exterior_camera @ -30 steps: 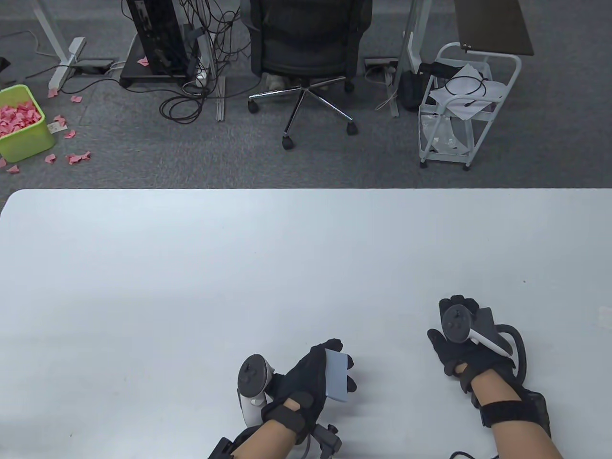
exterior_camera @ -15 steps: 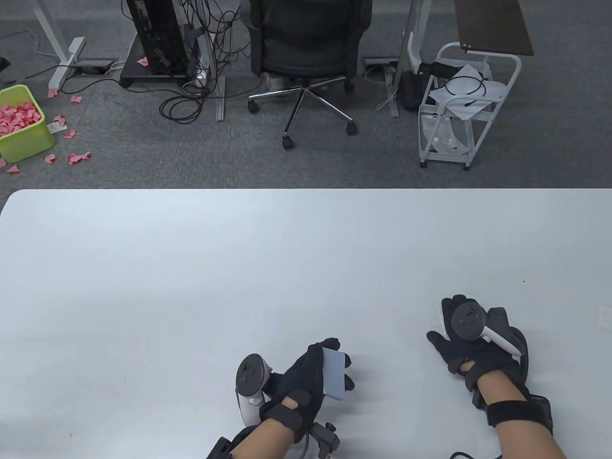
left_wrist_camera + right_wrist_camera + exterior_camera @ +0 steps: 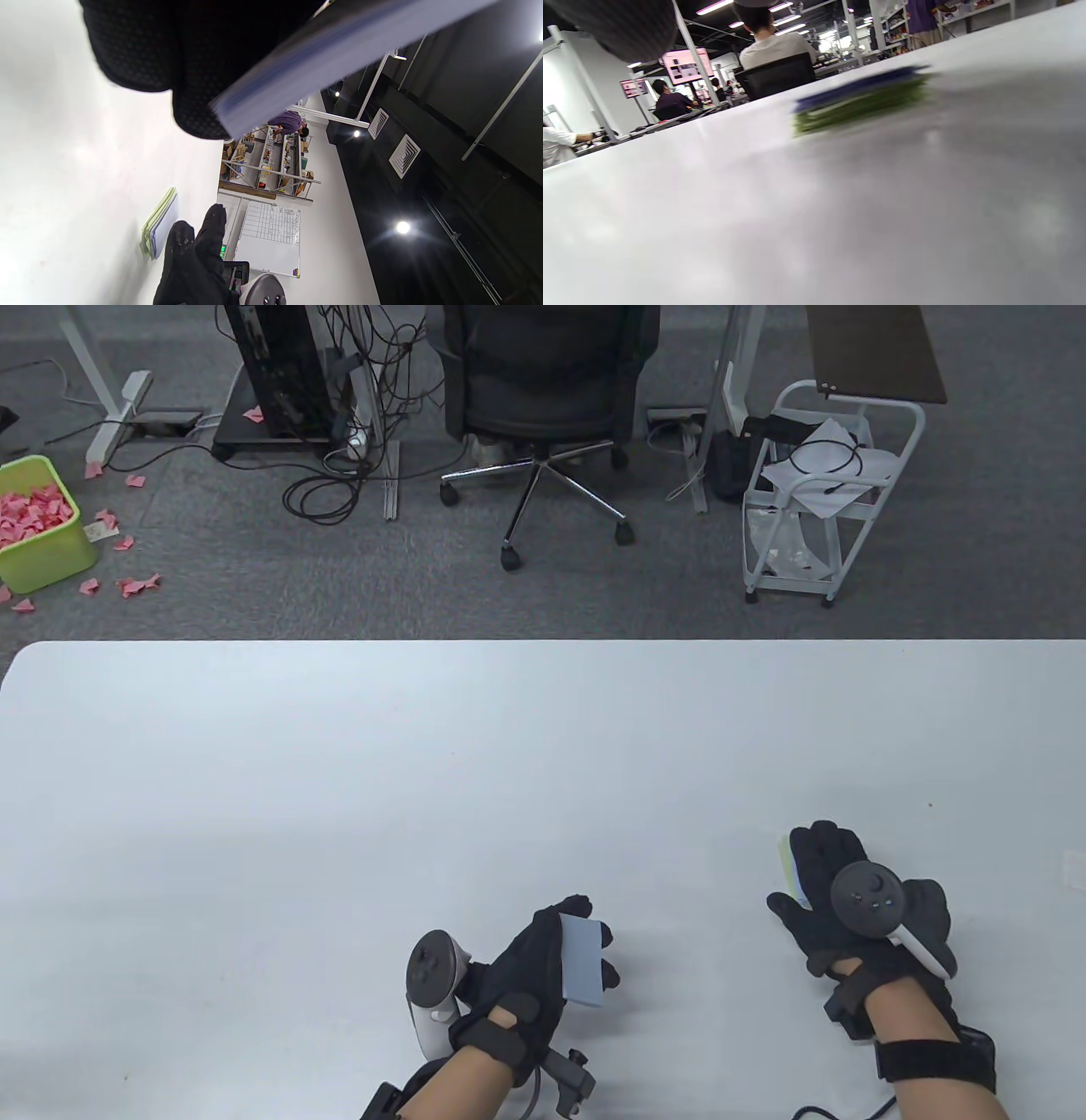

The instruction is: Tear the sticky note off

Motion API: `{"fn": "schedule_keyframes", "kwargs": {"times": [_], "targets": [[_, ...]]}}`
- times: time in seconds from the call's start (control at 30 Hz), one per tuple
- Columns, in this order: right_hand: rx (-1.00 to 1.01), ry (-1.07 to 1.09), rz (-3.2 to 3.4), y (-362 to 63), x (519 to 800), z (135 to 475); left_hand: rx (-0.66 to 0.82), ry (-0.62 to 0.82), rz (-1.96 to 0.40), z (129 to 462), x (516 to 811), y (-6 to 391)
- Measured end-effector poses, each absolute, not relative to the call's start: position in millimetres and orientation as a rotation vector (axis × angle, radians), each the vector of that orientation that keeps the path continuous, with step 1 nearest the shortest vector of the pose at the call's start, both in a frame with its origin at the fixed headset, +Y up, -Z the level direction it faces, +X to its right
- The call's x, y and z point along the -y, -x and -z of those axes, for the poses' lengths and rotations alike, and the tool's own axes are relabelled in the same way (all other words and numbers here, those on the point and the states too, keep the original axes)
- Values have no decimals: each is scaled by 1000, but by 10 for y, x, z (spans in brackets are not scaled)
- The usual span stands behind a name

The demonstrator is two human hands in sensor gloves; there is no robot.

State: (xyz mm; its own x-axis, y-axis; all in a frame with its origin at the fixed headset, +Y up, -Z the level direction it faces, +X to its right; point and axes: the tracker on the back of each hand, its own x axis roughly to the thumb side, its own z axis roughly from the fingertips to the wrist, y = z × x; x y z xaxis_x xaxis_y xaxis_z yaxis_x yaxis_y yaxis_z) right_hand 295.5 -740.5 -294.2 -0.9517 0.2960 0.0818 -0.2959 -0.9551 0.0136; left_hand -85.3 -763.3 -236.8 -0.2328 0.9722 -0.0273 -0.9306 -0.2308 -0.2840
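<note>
- Blue sticky-note pad (image 3: 585, 960): we are holding it in the left hand (image 3: 543, 963), lifted off the white table (image 3: 339, 780), its broad face turned up and toward the right hand. Fingers are curling round its far and right edges; the thumb is hidden, so we cannot tell how it lies.
- Right hand (image 3: 836, 899): it is lying palm-down on the table, well to the right of the pad, fingers loosely spread. It is gripping nothing that we can see.
- Second stack (image 3: 160, 222), green and pale sheets: it is lying flat on the table, just beside the right hand's fingertips, far from the pad.
- Step in hand, as we are judging it: bringing the right hand across to the pad's top sheet.
- Method advised: we are keeping the left grip on the pad's edges only, leaving the top sheet free; pinching one loose corner opposite the glued strip; peeling low and slowly toward the strip, so a single sheet is parting.
</note>
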Motion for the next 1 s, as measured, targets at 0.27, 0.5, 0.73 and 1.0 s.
{"fn": "schedule_keyframes", "kwargs": {"times": [0.27,0.5,0.73,1.0], "targets": [[86,-317,-2777,-2512,7404,2650,201,316,-1847,2398,7719,836],[24,-487,-2802,-2277,7393,2535,153,480,-1889,2408,7825,840],[-7,-533,-2760,-2261,7396,2542,86,415,-1707,2453,7845,895],[-66,-543,-2731,-2278,7415,2575,26,219,-1215,2625,7730,838]]}}
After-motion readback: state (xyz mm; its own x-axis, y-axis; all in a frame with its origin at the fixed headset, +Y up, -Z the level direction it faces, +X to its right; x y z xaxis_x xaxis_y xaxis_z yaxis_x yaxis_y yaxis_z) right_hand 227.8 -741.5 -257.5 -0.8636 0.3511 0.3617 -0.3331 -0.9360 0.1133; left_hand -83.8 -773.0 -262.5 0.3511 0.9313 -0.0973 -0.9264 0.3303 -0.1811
